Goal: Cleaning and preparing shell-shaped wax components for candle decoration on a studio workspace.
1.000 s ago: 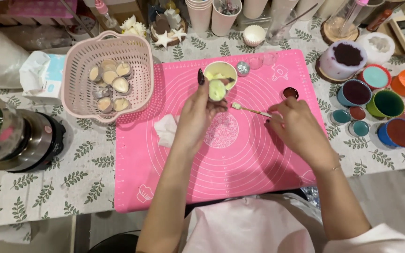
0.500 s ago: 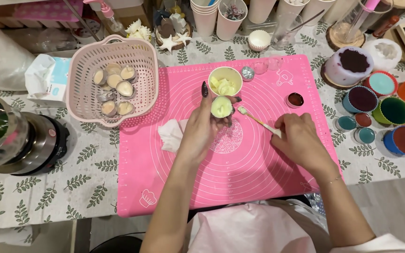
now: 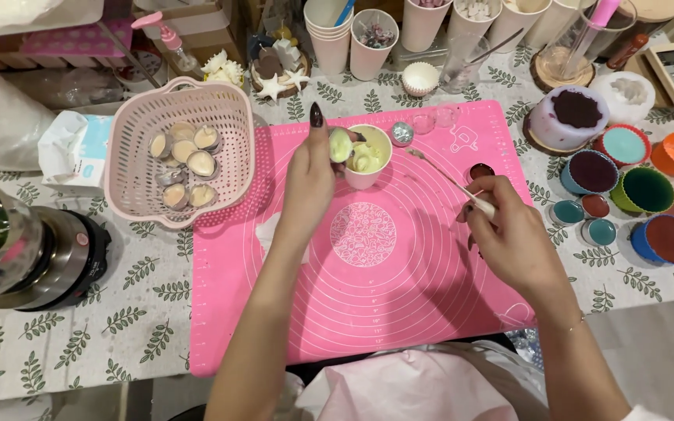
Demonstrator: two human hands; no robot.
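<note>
A leaf-print cloth carries a pink mat point(image 3: 368, 312). The left hand point(image 3: 310, 175) pinches a pale shell-shaped piece point(image 3: 340, 145) beside the small cup point(image 3: 368, 156); the right hand point(image 3: 509, 230) grips a thin brush point(image 3: 450, 179). Steadying the piece should help clean strokes. The brush tip is hard to make out.

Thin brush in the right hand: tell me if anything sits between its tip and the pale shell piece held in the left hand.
Nothing visible blocks it. The brush tip points over bare pink mat toward the shell piece pinched in the left hand. The yellow cup sits directly behind the piece, a small silver dish just beyond the tip.
</note>
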